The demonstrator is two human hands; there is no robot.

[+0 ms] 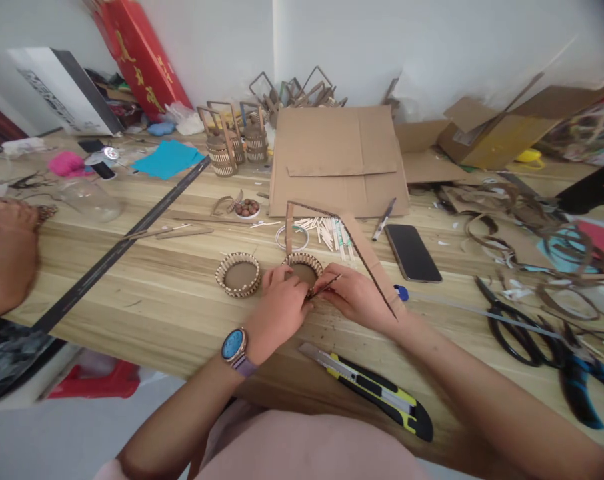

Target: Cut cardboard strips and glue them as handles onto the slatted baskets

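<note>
A small round basket [302, 257], its wall made of short sticks and brown cardboard, stands on the table in front of me. My left hand [286, 299] grips its near edge, fingers bent over the rim. Between the fingers of my right hand [351, 293] is a thin dark strip [327, 285], held against the basket's near right side. A long bent cardboard strip [362, 247] rises from the basket and slants down over my right wrist. Beside my left hand sits a second round basket [218, 275]. The fingertips of both hands are partly hidden.
A utility knife [369, 387] lies at the near edge. Scissors [515, 327], pliers [579, 373] and a phone [413, 252] are on the right. Loose sticks [327, 233] and cardboard sheets [332, 147] lie behind. At far left is another person's hand [12, 223].
</note>
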